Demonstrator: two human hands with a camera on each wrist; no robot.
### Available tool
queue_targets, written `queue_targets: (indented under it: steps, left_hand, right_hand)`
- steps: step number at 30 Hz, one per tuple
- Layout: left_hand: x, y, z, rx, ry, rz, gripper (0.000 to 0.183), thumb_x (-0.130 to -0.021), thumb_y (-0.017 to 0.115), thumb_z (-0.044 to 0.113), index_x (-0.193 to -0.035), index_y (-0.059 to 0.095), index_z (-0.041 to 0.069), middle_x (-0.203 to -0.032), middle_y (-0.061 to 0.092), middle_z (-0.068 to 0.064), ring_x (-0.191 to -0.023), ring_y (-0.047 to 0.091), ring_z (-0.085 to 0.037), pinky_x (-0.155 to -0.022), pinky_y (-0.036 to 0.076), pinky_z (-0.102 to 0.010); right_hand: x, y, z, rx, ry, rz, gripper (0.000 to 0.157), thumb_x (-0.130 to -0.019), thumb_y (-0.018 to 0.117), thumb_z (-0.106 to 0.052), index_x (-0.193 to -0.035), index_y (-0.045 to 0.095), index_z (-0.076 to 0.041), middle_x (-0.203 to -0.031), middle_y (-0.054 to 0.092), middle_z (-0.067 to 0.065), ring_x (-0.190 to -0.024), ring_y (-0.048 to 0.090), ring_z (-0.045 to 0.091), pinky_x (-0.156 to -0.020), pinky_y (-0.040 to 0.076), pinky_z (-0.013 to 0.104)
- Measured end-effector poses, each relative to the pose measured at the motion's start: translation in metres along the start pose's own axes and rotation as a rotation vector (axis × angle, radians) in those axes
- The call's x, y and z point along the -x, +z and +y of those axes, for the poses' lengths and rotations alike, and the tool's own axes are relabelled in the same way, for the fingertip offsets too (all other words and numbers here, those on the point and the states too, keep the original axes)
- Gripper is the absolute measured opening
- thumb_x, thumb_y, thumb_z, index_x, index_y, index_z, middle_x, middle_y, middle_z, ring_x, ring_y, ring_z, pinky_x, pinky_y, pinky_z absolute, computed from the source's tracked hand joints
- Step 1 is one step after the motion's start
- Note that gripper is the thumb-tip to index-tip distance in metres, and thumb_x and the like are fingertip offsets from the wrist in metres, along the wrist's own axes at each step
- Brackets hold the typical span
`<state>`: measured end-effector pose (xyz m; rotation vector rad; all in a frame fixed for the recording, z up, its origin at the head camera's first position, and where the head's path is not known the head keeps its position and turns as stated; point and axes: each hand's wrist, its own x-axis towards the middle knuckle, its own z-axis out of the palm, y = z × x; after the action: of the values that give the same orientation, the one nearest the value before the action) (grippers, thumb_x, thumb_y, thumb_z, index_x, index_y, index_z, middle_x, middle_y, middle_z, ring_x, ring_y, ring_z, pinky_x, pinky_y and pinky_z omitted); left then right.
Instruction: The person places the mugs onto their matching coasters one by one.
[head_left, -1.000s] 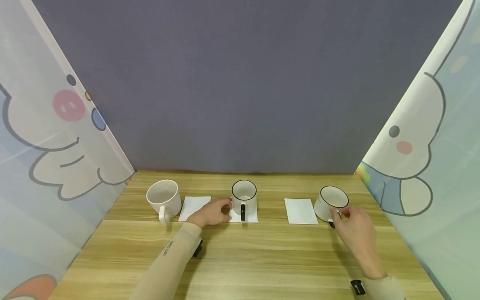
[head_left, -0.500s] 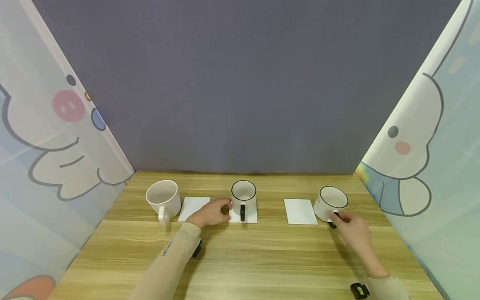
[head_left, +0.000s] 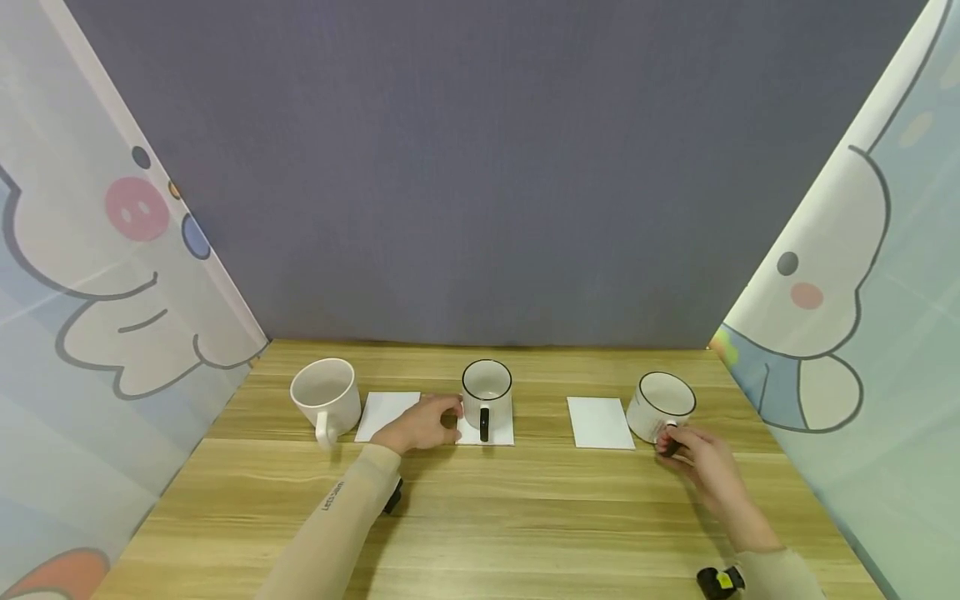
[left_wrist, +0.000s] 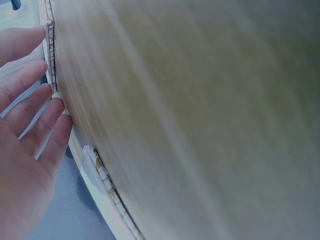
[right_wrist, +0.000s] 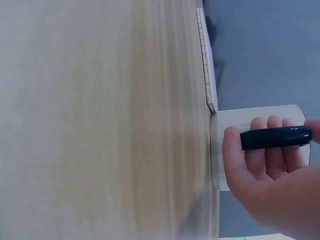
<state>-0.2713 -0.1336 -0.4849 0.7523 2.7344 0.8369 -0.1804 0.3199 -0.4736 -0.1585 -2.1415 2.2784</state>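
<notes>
My right hand point(head_left: 712, 467) has its fingers round the black handle point(right_wrist: 275, 138) of a white mug point(head_left: 651, 417) with a dark rim. That mug stands upright on the wooden table, just right of a white square coaster point(head_left: 600, 423). At the centre, another dark-rimmed white mug point(head_left: 487, 398) rests on a coaster point(head_left: 504, 435), its black handle facing me. Close by its left side, my left hand point(head_left: 423, 423) holds its fingers loosely spread, with fingertips at the coaster's edge in the left wrist view. No object shows in that hand.
A wider plain white mug point(head_left: 330, 404) stands at the left with its handle toward me. Beside it lies another white coaster point(head_left: 382, 414), partly behind my left hand. A grey panel point(head_left: 487, 208) closes off the table's far edge, and printed cloths hang on both sides.
My right hand has moved slightly down and closed its fingers further round the handle, from touching it at the top. The mugs and my left hand stay in place.
</notes>
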Motion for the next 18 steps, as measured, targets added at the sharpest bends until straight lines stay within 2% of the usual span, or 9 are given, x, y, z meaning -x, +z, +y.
queue_targets:
  steps: [5,12,18]
  left_hand:
    - [-0.0015,0.0009,-0.002,-0.001,0.008,0.001,0.024,-0.086,0.077,0.013,-0.105,0.063,0.01,-0.144,0.056,-0.015,-0.137,0.046,-0.041,-0.118,0.025,-0.056]
    - [-0.002,0.0008,-0.0041,0.043,-0.011,-0.005,0.023,-0.086,0.078,0.019,-0.105,0.066,0.013,-0.147,0.054,-0.017,-0.137,0.046,-0.04,-0.115,0.031,-0.055]
    - [0.0021,-0.001,0.0013,0.026,-0.028,0.004,0.021,-0.091,0.073,0.018,-0.11,0.07,0.01,-0.132,0.065,-0.01,-0.126,0.057,-0.033,-0.109,0.042,-0.051]
  right_hand:
    - [-0.0003,-0.0009,-0.0029,0.005,0.005,-0.024,0.029,-0.107,0.053,-0.013,-0.099,0.064,0.013,-0.088,0.066,0.009,-0.082,0.066,0.019,-0.079,0.06,0.035]
    - [-0.0008,-0.0009,-0.0037,0.059,-0.012,-0.003,0.033,-0.108,0.049,-0.014,-0.103,0.063,0.015,-0.087,0.065,0.008,-0.081,0.066,0.017,-0.077,0.06,0.033]
    - [-0.0021,-0.0006,-0.0026,0.078,-0.015,0.01,0.035,-0.109,0.047,-0.014,-0.103,0.062,0.017,-0.087,0.065,0.009,-0.08,0.066,0.017,-0.076,0.06,0.033]
